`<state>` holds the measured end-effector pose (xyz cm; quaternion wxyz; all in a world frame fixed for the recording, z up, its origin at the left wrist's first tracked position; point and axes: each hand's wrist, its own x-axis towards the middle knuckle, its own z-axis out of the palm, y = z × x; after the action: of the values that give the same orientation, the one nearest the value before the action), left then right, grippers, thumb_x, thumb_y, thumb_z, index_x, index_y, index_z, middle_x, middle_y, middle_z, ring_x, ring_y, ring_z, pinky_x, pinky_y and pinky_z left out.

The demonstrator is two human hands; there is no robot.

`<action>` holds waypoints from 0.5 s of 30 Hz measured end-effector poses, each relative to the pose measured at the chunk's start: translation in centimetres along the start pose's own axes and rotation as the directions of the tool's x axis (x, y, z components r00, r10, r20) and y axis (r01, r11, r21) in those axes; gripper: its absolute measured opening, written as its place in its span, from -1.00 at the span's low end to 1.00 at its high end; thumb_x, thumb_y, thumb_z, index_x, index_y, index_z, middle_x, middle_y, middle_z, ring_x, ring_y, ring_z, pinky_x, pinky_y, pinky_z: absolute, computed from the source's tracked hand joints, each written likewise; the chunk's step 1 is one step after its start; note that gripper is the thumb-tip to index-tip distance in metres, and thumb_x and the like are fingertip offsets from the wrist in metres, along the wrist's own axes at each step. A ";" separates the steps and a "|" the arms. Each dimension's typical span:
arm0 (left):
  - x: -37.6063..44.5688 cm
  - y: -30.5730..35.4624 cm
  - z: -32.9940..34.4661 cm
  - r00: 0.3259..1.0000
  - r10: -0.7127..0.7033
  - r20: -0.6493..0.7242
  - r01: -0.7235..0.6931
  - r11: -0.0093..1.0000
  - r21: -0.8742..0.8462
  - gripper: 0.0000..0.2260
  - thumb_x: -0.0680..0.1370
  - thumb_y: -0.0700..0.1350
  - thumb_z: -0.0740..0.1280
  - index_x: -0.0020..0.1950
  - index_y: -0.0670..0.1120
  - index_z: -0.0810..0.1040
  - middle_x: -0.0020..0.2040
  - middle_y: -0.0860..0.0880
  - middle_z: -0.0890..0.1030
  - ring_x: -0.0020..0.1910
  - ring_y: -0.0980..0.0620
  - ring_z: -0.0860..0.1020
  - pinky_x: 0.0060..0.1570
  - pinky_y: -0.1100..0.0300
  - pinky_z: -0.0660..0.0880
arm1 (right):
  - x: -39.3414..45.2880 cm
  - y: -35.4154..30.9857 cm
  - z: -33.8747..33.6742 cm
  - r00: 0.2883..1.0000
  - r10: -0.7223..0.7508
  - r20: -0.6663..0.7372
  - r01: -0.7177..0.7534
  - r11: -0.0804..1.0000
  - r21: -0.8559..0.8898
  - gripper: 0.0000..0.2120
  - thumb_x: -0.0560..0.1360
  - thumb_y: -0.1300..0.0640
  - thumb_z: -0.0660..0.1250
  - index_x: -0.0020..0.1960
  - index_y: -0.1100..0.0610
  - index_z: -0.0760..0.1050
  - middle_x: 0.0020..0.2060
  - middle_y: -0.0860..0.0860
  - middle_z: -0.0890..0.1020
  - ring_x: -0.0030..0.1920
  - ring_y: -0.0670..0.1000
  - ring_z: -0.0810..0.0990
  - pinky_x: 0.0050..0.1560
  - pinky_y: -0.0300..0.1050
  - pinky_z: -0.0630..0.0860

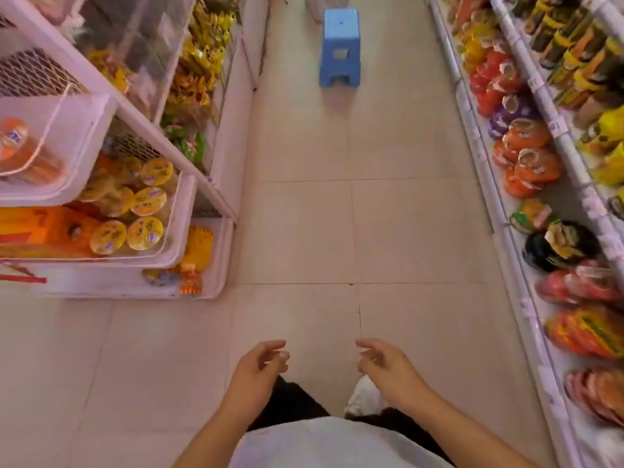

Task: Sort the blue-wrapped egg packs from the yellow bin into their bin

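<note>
Plainly both hands are free: the left hand [260, 361] and the right hand [381, 361] hang low in front of the person's white shirt with fingers loosely curled and nothing in either grip, held forward and a little apart as hands tend to be while walking or about to reach. Neither the blue-wrapped egg packs nor the yellow bin can be made out anywhere in view, so the task's things are probably elsewhere, and I judge the person is between trips or on the way to them. They stand on the pale tiled floor [304, 231] of a shop aisle, a white shoe showing below the right hand. To the left, white plastic tiered baskets [184, 211] hold yellow-lidded round cups [148, 201], tilted outward for shoppers to see; to the right, a long white shelf [489, 197] carries rows of orange and red packets. Ahead, well apart from the hands, a blue plastic stool [340, 45] stands in mid-aisle
</note>
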<state>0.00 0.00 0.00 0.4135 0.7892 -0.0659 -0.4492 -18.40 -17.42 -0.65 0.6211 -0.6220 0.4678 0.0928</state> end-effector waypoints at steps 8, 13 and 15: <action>4.2 3.8 0.4 0.995 -0.040 0.087 0.039 0.999 0.017 -0.84 0.60 -0.07 0.35 0.15 0.11 0.62 0.03 0.07 0.70 0.01 0.16 0.66 0.11 0.21 0.53 | 5.9 -4.1 -2.8 0.998 0.062 0.017 -0.060 0.991 -0.122 -0.73 0.57 0.09 0.33 0.26 -0.07 0.50 -0.03 -0.10 0.64 -0.02 -0.23 0.60 -0.08 -0.44 0.42; 11.5 7.8 -2.8 0.991 -0.053 0.119 0.049 0.998 0.042 -0.83 0.61 -0.06 0.33 0.17 0.11 0.61 0.05 0.08 0.68 0.03 0.13 0.64 0.17 0.15 0.53 | 11.9 -10.0 -3.0 0.995 0.060 -0.076 -0.068 0.992 -0.104 -0.71 0.58 0.09 0.34 0.29 -0.02 0.51 0.00 -0.03 0.63 0.02 -0.11 0.62 -0.03 -0.27 0.47; 14.4 10.2 -4.3 0.992 -0.045 0.121 0.042 0.999 0.028 -0.83 0.62 -0.07 0.31 0.18 0.09 0.61 0.04 0.09 0.68 -0.02 0.15 0.66 0.15 0.18 0.54 | 14.0 -12.9 -3.2 0.993 0.054 -0.108 -0.062 0.996 -0.066 -0.71 0.58 0.08 0.34 0.30 -0.03 0.51 0.01 -0.02 0.64 0.04 -0.09 0.62 0.04 -0.18 0.52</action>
<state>14.46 -10.93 -1.08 0.3887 0.7670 -0.0795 -0.5043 -3.22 -29.41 -0.90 0.5702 -0.6334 0.5146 0.0938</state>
